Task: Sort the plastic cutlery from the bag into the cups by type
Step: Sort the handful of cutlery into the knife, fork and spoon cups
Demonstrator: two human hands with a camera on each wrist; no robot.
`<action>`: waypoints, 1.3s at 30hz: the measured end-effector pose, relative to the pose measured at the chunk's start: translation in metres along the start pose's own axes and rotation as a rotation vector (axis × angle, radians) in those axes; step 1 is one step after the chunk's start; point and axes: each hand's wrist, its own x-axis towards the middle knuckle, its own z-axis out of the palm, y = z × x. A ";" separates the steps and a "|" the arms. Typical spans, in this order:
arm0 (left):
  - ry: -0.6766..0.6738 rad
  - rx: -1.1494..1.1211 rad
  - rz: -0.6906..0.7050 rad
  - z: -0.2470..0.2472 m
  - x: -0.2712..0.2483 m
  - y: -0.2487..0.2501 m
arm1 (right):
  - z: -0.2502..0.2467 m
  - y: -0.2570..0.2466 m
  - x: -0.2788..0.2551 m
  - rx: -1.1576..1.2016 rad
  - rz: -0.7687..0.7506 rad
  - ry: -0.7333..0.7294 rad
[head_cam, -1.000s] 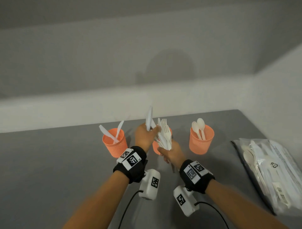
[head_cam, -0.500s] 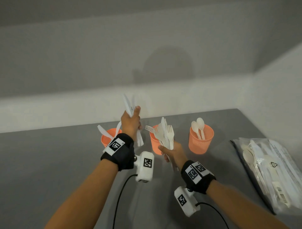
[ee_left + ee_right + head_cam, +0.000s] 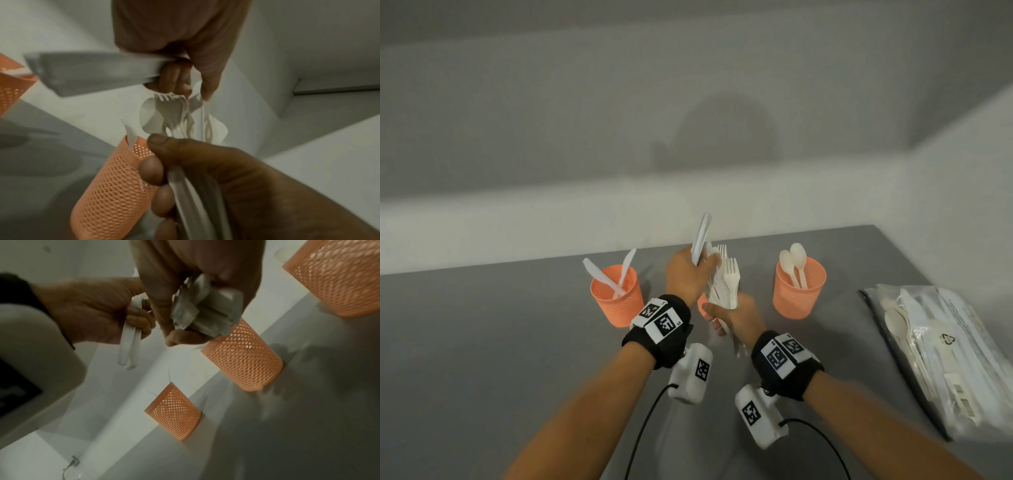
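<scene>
Head view is showing both hands meeting just in front of the middle orange mesh cup, which is mostly hidden behind them. The left hand is curling its fingers around a few white plastic knives, blades pointing up and tilting slightly right, while its fingertips are touching the bundle of cutlery that the right hand is gripping by the handles. Fork tines are standing up at the top of that bundle, and the handle ends are sticking out below the right fist.

Left of the middle cup, well apart from it, the left orange mesh cup is holding two white knives that are leaning crossed against each other. Right of the middle cup, the right orange mesh cup is holding two white spoons, bowls up. Farther right of that cup, the clear plastic bag is lying flat on the grey table with more white cutlery inside.

Left wrist view is showing one fork standing in the middle cup, its tines rising above the rim beside the right thumb, and the left thumb and fingers pinching into the fork heads of the bundle. Right wrist view is showing the knife handles hanging below the left fist and all three cups standing in a row along the table's far edge.
</scene>
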 end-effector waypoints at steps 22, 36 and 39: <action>0.216 -0.409 -0.034 -0.020 -0.006 0.008 | 0.008 0.021 0.018 -0.077 0.076 0.089; 0.565 -0.297 -0.107 -0.118 0.068 -0.044 | 0.003 -0.017 0.004 -0.029 0.034 -0.005; 0.497 -0.194 -0.121 -0.107 0.073 -0.066 | 0.002 -0.017 0.013 0.089 0.070 0.022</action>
